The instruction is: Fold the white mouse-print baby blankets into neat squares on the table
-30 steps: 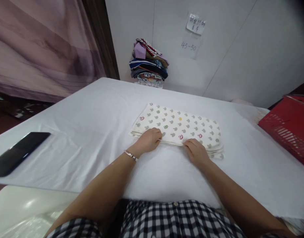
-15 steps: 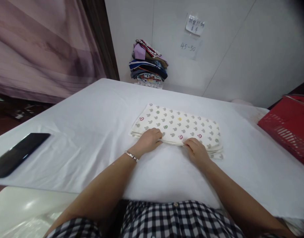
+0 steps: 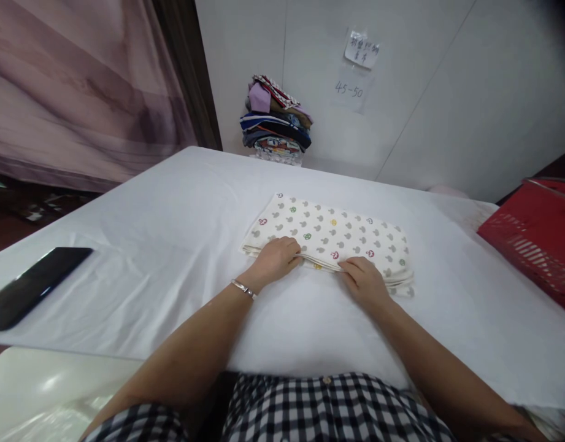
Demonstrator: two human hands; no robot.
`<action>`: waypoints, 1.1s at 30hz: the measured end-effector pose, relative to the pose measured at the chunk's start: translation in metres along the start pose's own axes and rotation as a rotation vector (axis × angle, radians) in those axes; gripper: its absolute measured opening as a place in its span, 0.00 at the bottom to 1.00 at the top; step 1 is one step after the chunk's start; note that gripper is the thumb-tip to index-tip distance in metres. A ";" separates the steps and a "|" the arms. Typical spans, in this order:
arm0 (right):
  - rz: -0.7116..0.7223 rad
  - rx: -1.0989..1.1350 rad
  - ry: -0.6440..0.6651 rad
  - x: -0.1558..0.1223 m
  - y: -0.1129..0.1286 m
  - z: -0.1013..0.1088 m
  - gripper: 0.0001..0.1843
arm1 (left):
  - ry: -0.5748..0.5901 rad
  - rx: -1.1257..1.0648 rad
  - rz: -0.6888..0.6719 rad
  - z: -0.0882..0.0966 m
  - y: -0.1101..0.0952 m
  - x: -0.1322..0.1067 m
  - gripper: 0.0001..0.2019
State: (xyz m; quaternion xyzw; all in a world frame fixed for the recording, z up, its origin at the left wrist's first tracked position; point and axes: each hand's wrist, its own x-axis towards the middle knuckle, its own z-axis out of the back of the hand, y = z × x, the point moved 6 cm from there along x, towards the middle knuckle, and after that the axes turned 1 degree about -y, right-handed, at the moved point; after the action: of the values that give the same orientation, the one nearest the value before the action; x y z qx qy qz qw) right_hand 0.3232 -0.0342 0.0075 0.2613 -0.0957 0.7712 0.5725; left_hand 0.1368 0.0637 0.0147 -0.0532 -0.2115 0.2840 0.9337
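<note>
A folded cream cloth [image 3: 332, 230] printed with small grey, red, green and yellow mushrooms lies flat in several layers on the white-covered table. Its near edge is pinched by my left hand [image 3: 277, 256], fingers on top and thumb at the fold; a silver bracelet circles that wrist. Further right along the same edge, my right hand [image 3: 364, 281] grips the layers with bent fingers. Between the two hands the edge lifts slightly and a lower layer with a yellow print shows. My thumbs are partly hidden.
A dark phone or tablet [image 3: 34, 285] lies at the table's left. Folded clothes [image 3: 277, 120] are stacked beyond the far edge against the wall. A red plastic basket [image 3: 535, 236] stands at the right. Paper notes [image 3: 362, 49] hang on the wall; a pink curtain [image 3: 80, 92] is at left.
The cloth's near edge between my hands has parted a little, and a lower layer with a yellow print now shows. Both hands stay nearly in place.
</note>
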 end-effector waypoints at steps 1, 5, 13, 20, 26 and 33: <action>-0.004 0.008 -0.015 0.000 -0.001 0.000 0.13 | 0.011 -0.003 -0.005 -0.001 0.000 0.000 0.04; -0.034 0.019 -0.034 -0.001 -0.005 -0.001 0.14 | 0.022 -0.037 -0.031 -0.004 0.000 -0.002 0.08; -0.011 -0.007 -0.051 0.000 -0.001 0.002 0.14 | 0.008 -0.057 -0.061 -0.008 0.005 -0.006 0.21; 0.013 -0.004 -0.085 -0.001 0.001 0.006 0.14 | 0.016 -0.023 -0.029 -0.002 0.009 -0.004 0.12; 0.063 -0.081 -0.082 -0.001 0.001 0.001 0.13 | 0.002 0.103 0.016 -0.002 0.009 -0.003 0.11; 0.131 -0.095 0.020 -0.005 0.005 -0.006 0.15 | 0.008 0.118 -0.004 -0.013 0.014 -0.011 0.18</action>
State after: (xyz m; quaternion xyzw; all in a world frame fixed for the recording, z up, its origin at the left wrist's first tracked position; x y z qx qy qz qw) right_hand 0.3176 -0.0378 0.0009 0.2193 -0.1435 0.8041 0.5336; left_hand 0.1277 0.0695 -0.0043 0.0012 -0.1907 0.2940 0.9366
